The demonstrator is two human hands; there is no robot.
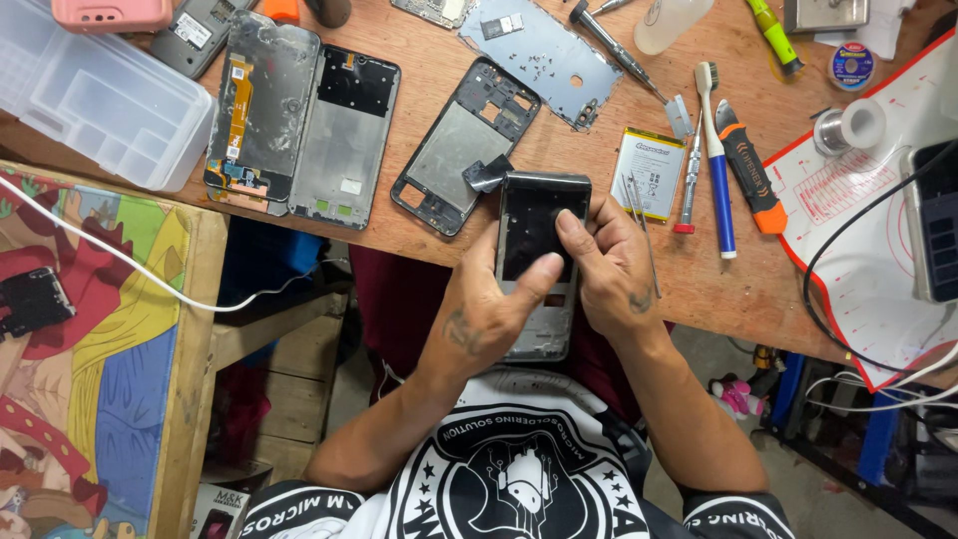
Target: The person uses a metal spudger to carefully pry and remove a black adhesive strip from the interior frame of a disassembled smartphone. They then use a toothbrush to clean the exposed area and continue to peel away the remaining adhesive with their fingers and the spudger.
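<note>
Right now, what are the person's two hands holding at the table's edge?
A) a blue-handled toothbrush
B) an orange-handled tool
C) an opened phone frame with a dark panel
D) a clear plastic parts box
C: the left hand and the right hand both grip the opened phone frame, thumbs pressing its dark panel; the toothbrush lies untouched on the table.

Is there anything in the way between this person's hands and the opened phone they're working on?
Nothing visible. Both the left hand and the right hand are already on the opened phone, thumbs pressing its dark inner face. The tweezers and battery lie off to the side on the table.
</note>
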